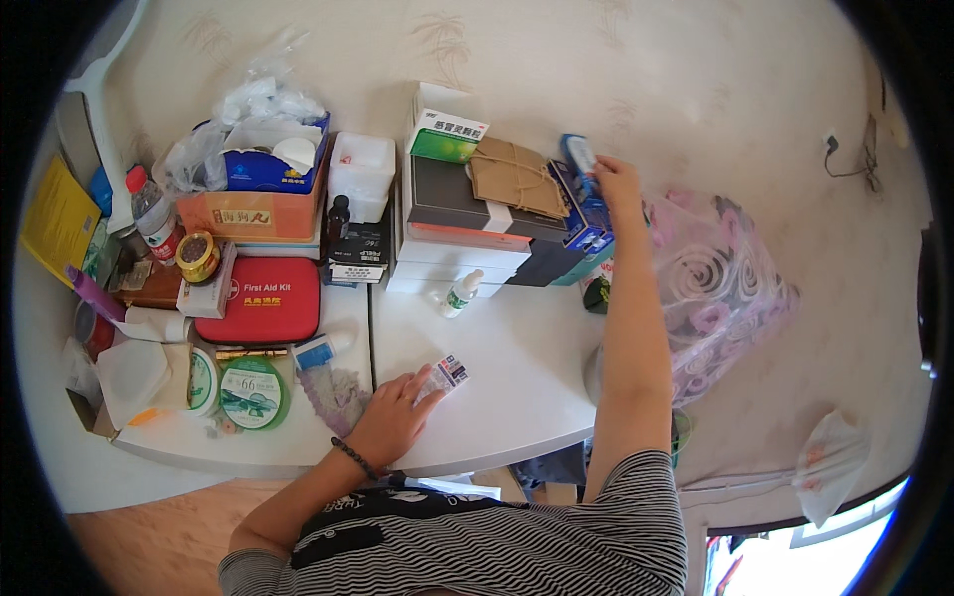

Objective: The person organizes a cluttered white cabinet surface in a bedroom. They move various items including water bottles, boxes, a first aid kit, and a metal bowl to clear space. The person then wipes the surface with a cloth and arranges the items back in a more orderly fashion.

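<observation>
My left hand (396, 417) lies flat and open on the white worktop (517, 368), its fingertips pinning a small printed packet (449, 373) that sits just past them; I judge it best to keep that light downward press so the packet does not slide while my other arm is stretched out. Just to the left of this grip are a crumpled bit of patterned paper (333, 395) and a round green tin (250, 392), with a red first-aid pouch (260, 300) beyond those. Farther out, my right hand (614, 184) is at the far edge of the stack of boxes (467, 233), its grip closed around the top of an upright blue box (584, 194). I would lift that box straight up rather than drag it, since the brown paper parcel (515, 177) resting just left of it and the boxes underneath look easy to disturb. A small white bottle (461, 293) lies between my two hands, clear of both. My right fingers are mostly hidden behind the blue box, so how firmly I hold it is hard to tell, and the pink patterned bag (720, 283) to the right hides whatever is inside it.
</observation>
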Action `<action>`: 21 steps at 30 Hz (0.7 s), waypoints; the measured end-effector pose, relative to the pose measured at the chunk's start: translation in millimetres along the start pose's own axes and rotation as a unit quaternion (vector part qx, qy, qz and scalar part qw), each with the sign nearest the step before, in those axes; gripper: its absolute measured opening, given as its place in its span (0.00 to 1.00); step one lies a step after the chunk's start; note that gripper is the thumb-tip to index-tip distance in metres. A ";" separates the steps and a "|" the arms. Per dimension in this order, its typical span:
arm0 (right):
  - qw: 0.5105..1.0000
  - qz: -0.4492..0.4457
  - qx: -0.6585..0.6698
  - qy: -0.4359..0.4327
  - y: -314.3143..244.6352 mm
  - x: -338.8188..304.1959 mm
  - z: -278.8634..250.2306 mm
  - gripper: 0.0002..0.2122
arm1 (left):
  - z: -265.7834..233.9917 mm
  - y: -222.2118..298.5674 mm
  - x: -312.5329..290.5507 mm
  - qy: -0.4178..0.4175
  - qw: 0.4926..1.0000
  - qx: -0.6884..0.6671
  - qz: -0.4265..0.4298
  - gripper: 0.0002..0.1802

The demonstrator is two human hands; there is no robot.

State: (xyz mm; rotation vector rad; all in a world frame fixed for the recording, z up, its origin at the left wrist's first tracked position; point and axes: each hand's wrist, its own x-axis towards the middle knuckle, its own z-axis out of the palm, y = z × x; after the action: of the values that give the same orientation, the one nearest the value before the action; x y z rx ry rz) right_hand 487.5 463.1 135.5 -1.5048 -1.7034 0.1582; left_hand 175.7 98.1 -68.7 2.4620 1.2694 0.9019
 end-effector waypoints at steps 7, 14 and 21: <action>0.956 -0.080 -0.283 0.006 -14.2 -19.2 -16.2 0.19 | -0.9 -3.5 -2.3 -0.008 1.000 0.002 -0.013 0.25; 0.968 -0.079 -0.227 -0.065 -29.3 -65.8 -18.0 0.35 | 2.1 -5.0 -5.6 -0.022 1.000 -0.012 -0.004 0.25; 0.947 -0.029 -0.314 -0.053 -28.9 -62.3 -1.1 0.36 | 6.1 -5.0 -7.7 -0.001 1.000 -0.024 -0.006 0.24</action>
State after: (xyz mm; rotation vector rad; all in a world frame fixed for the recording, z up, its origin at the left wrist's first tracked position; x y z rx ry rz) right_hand 461.8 400.7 122.5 -1.9190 -1.9935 -0.3800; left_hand 172.8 95.4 -78.9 2.4152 1.2471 0.9157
